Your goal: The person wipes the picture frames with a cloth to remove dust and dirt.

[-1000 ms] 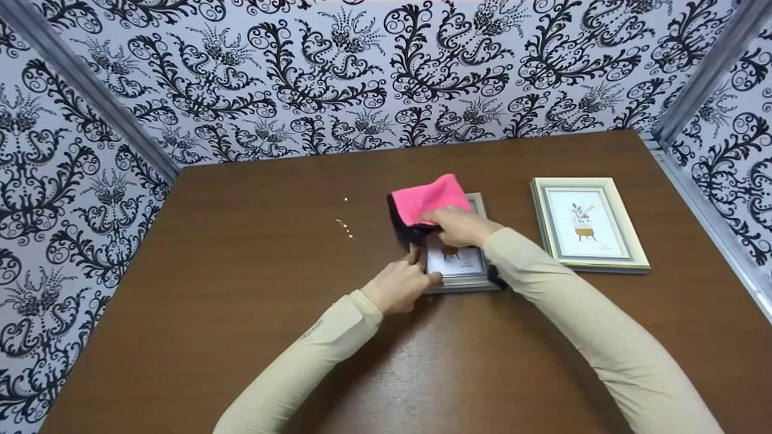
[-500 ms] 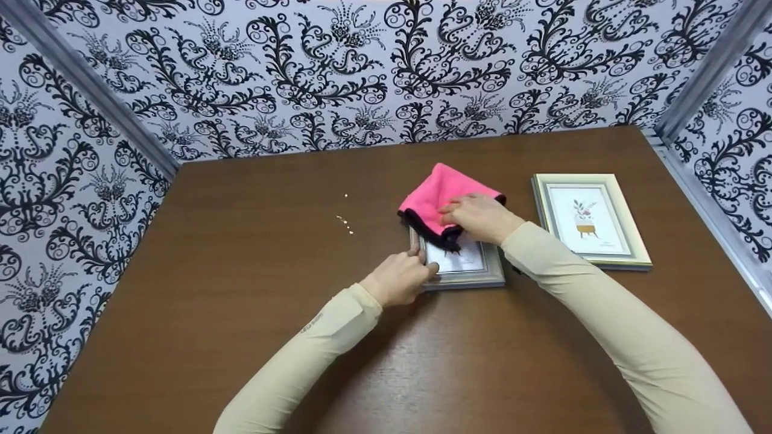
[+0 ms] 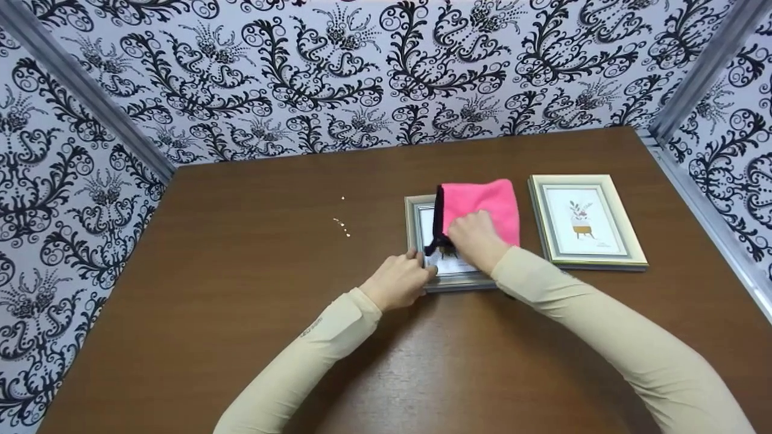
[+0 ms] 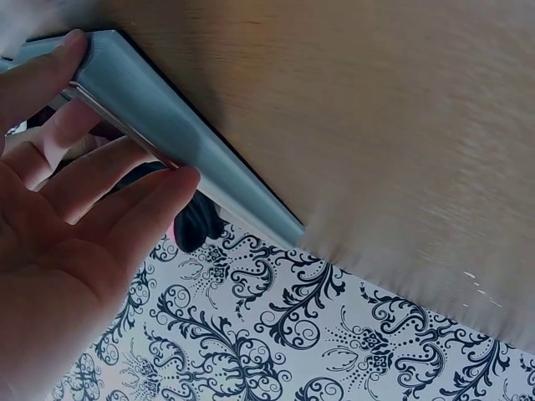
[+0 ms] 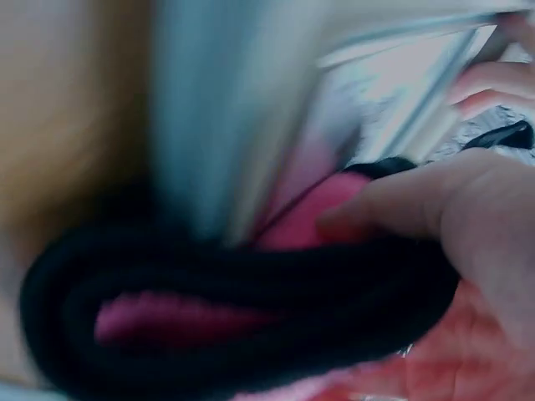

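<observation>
A picture frame with a silvery border lies flat on the brown table. My left hand holds it at the near left corner, thumb at the near edge and fingers along the left side. In the left wrist view those fingers touch the grey side of the frame. My right hand grips a folded pink cloth with black edging, laid over the frame's right part. The right wrist view shows the thumb on top of the folded cloth. The cloth and hand hide much of the picture.
A second frame, cream-bordered with a plant picture, lies to the right. Small white specks dot the table left of the cloth. Black-and-white patterned walls stand behind and at both sides.
My right hand has swept the cloth rightward over the frame, turning it on the way and uncovering the frame's far left corner. My left hand has stayed at its corner.
</observation>
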Demonstrator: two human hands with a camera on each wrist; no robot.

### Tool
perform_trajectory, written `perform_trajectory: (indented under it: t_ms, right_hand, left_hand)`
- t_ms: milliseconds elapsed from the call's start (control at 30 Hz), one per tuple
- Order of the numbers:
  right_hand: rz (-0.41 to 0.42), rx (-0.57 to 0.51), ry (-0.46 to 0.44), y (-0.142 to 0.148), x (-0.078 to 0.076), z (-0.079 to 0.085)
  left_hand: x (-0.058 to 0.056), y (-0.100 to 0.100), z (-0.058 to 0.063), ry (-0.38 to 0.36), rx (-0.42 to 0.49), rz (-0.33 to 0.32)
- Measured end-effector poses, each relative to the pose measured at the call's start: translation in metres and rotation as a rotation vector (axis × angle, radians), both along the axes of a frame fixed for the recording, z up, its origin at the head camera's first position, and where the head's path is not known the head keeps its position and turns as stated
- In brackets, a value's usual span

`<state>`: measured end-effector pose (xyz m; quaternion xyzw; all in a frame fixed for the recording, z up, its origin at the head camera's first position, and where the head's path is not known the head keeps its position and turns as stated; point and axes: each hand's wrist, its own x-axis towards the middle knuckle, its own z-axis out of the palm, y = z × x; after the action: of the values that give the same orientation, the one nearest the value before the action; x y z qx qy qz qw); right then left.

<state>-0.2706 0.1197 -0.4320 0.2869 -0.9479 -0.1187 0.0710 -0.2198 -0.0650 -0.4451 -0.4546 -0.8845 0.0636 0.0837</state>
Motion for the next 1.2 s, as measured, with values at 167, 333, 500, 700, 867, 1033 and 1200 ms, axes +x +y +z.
perform_trajectory:
  t_ms: [167, 333, 500, 700, 867, 1033, 1200]
  right_hand:
    - [-0.028, -0.193, -0.092, -0.013, 0.003, 0.005]
    - [0.04, -0.401, -0.129, -0.019, 0.007, -0.001]
    - [0.14, -0.477, -0.185, -0.015, 0.01, -0.006]
    - [0.225, -0.454, -0.289, -0.004, 0.001, -0.001]
    - [0.266, -0.425, -0.384, 0.003, -0.007, 0.004]
    - [0.296, -0.338, -0.417, 0.014, -0.009, 0.005]
    - [0.341, -0.265, -0.397, 0.03, -0.006, 0.008]
  left_hand:
    - [-0.001, -0.001, 0.0, -0.01, 0.014, 0.006]
    - [0.0, -0.001, -0.002, 0.019, 0.019, 0.002]
    - [0.003, -0.002, -0.005, 0.01, 0.058, 0.014]
    - [0.009, -0.006, -0.01, -0.004, 0.128, 0.039]
    - [0.017, -0.009, -0.011, 0.074, 0.112, 0.056]
    - [0.025, -0.011, -0.013, 0.177, 0.09, 0.074]
    - [0.025, -0.012, -0.015, 0.176, 0.135, 0.079]
